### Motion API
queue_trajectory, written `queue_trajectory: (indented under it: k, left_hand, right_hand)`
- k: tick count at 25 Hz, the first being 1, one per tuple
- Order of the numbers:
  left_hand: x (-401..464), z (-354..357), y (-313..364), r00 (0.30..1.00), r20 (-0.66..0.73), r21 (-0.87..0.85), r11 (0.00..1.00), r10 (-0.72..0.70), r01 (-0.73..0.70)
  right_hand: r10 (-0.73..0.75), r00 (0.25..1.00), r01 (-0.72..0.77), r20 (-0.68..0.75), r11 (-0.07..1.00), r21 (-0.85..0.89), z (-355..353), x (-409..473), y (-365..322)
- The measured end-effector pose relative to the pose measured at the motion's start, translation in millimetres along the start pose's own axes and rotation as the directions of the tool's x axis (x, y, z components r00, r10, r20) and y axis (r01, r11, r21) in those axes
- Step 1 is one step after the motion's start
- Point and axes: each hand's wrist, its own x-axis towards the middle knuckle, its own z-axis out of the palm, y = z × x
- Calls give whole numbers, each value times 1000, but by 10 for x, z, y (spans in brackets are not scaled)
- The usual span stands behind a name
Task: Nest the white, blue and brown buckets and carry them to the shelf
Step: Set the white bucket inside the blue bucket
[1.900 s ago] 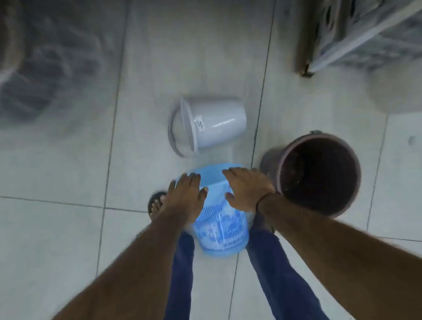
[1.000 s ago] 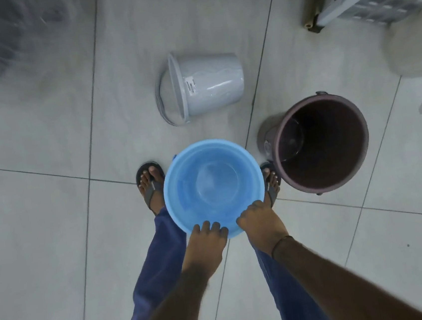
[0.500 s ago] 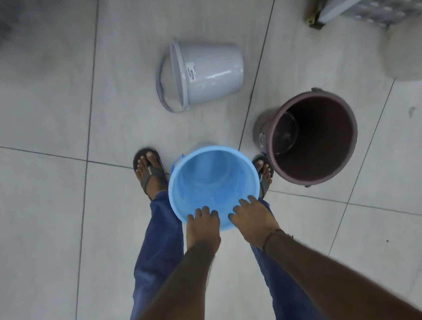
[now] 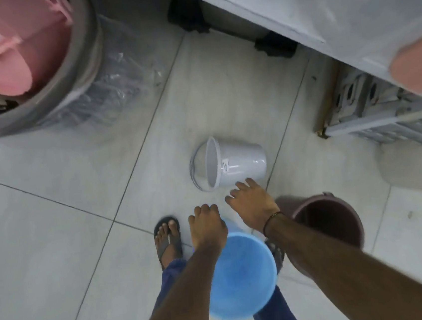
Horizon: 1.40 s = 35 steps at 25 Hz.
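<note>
The blue bucket (image 4: 240, 276) is low in the head view, its mouth turned up toward me. My left hand (image 4: 206, 229) curls over its far rim and holds it. My right hand (image 4: 251, 202) is off the blue bucket, fingers spread, its fingertips just short of the white bucket (image 4: 234, 165). The white bucket lies on its side on the floor tiles, mouth to the left, with its handle against the floor. The brown bucket (image 4: 328, 220) stands upright to the right, partly hidden behind my right forearm.
A big grey tub (image 4: 49, 93) holding pink plastic ware stands at the top left, with clear plastic wrap beside it. A white shelf (image 4: 280, 14) runs across the top right, over a grey crate (image 4: 372, 116). My sandalled left foot (image 4: 168, 238) is beside the blue bucket.
My right hand has let go of the blue bucket and reached forward to the white bucket. My left hand alone now holds the blue bucket. My view has tilted up toward the shelf.
</note>
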Motion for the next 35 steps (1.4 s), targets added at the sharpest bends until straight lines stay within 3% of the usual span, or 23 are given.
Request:
queue_trajectory:
  k: [2, 4, 8, 11, 13, 15, 17, 22, 26, 35]
  left_hand:
    - [553, 189, -40, 994, -16, -243, 964, -112, 105]
    - [1106, 511, -122, 989, 4, -449, 883, -149, 135]
    - [1835, 1023, -288, 1000, -29, -600, 799, 7, -23]
    - [1889, 1051, -248, 986, -131, -657, 736, 102, -163]
    - [1773, 882, -190, 953, -253, -589, 755, 167, -288]
    - [1646, 639, -198, 885, -397, -409, 817, 243, -407]
    - [1538, 397, -262, 828, -443, -222, 852, 345, -474]
    - [1433, 261, -366, 850, -189, 130, 871, 492, -475]
    - [1422, 578, -414, 835, -23, 247, 812, 550, -529]
    - [1421, 910, -748, 749, 50, 487, 639, 660, -596]
  right_hand:
    - [-34, 998, 30, -54, 997, -75, 76, 611, 129]
    - [-86, 996, 83, -9, 983, -164, 234, 1163, 205]
    - [-142, 973, 208, 182, 881, -426, 555, 1719, 362]
    - [-164, 969, 236, 186, 838, -491, 532, 1709, 479]
    - [-159, 978, 206, 138, 853, -479, 365, 1599, 577]
    - [-124, 992, 129, 40, 904, -408, 218, 1477, 665]
    - [-88, 995, 72, -36, 945, -318, 175, 1342, 694]
    - [-22, 999, 17, -34, 990, -141, 525, 1095, 516]
    - [11, 1000, -11, 2, 997, -77, 1077, 993, 329]
    - [-31, 997, 35, 65, 997, -63, 1604, 836, 368]
